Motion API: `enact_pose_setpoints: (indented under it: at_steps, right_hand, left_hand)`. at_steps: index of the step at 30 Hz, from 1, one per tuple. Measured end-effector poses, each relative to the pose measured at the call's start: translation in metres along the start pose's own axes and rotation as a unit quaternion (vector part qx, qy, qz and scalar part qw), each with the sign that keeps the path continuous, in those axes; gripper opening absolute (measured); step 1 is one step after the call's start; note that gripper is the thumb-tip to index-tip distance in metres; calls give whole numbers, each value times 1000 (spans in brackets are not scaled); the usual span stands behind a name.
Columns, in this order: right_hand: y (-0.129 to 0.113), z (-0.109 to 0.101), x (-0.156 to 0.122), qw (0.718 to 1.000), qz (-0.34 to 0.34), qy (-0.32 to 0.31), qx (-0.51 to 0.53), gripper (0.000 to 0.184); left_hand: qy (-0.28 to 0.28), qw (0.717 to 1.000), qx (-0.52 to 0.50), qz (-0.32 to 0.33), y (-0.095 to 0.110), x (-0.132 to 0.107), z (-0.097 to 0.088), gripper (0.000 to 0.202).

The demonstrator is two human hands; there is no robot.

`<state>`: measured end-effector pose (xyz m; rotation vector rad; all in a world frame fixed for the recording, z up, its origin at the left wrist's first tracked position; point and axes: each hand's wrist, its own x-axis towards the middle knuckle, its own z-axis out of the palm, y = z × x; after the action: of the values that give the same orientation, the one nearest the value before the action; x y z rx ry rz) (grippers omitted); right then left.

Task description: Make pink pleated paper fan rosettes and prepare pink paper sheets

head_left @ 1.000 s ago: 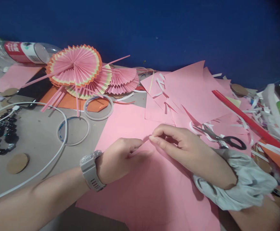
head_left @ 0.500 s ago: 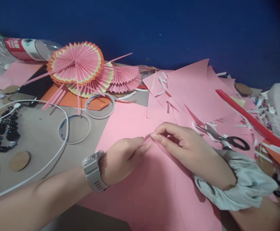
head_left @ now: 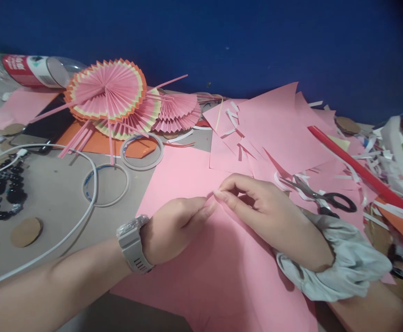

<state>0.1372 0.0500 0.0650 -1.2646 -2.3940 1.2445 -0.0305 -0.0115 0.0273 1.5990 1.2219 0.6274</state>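
Note:
A large pink paper sheet (head_left: 187,272) lies flat on the grey table (head_left: 59,203) in front of me. My left hand (head_left: 174,226), with a grey watch on its wrist, pinches a small raised bit of that pink paper at the middle. My right hand (head_left: 267,216), with a grey scrunchie on its wrist, pinches the same spot from the other side. The fingertips of both hands meet there. Both hands are closed on the paper.
Scissors (head_left: 322,199) lie just right of my right hand on loose pink sheets (head_left: 281,129). Folded pink paper fans (head_left: 108,92) and a lying bottle (head_left: 28,71) are at the back left. Tape rings (head_left: 106,184), a white cable (head_left: 66,235) and black beads (head_left: 1,193) lie left. A red strip (head_left: 357,168) and paper scraps sit right.
My left fingers have closed up to the right fingertips on the paper. Both hands otherwise stay in place; the view shifted slightly.

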Motion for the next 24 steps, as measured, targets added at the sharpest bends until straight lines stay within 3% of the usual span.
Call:
enact_pose_setpoints:
  at_steps: [14, 20, 24]
  right_hand:
    - [-11, -4, -2, 1000, 6, 0, -31, 19]
    - [-6, -5, -3, 999, 26, -7, -40, 24]
    - [0, -7, -6, 995, 36, -48, -78, 29]
  left_hand:
    - [-32, 997, -68, 7, 0, 1, -3, 34]
    - [-23, 999, -30, -10, -2, -1, -2, 32]
    - [-28, 1000, -13, -5, -3, -1, -1, 32]
